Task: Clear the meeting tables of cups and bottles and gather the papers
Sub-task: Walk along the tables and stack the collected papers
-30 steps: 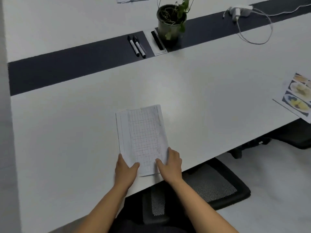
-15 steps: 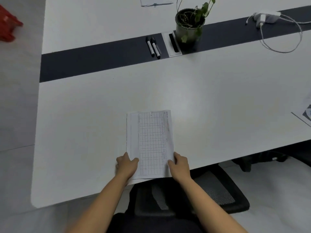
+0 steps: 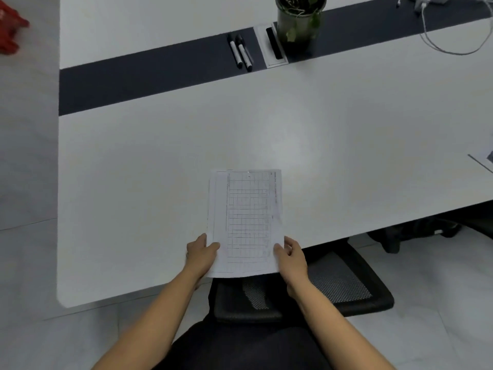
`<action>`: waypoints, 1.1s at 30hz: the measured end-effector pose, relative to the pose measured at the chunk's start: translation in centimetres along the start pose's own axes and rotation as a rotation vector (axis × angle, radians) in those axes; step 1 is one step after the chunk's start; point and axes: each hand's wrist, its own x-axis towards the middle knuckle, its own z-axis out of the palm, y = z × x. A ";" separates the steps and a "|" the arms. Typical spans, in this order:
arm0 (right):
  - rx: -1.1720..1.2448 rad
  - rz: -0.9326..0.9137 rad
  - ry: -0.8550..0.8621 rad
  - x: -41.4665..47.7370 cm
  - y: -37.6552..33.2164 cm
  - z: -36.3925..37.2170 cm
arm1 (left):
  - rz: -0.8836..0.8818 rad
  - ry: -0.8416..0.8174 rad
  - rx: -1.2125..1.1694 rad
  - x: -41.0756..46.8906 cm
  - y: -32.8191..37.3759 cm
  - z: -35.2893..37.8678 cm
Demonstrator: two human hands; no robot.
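While the person stands at the near edge of the white table, both hands hold a small stack of papers printed with a grid. The stack lies lengthwise, its long axis running from 6 o'clock to 12 o'clock. Its near end projects just past the table edge, above the seat of a black mesh chair. Whether the far end rests on the tabletop or is raised off it cannot be told.

The left hand grips the lower left edge of the stack, at 7 o'clock from its centre. The thumb lies on top of the sheet and the fingers curl round the edge. The right hand grips the lower right edge, at 5 o'clock. Its thumb presses on the top face and its fingers curl along the side.

A dark strip crosses the tabletop at 12 o'clock from the papers, well apart from them. On this strip lie two markers side by side. Just beside them, toward 1 o'clock, sits a white panel with a black slot. A potted plant stands next to the panel. A white cable loops over the table at 2 o'clock. The corner of another sheet shows at the frame edge at 3 o'clock. A red object, blurred, lies on the floor at 10 o'clock.
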 end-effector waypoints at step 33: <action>-0.208 -0.308 -0.247 -6.5 -9.4 29.2 | 0.248 0.420 -0.314 3.7 -12.1 -31.3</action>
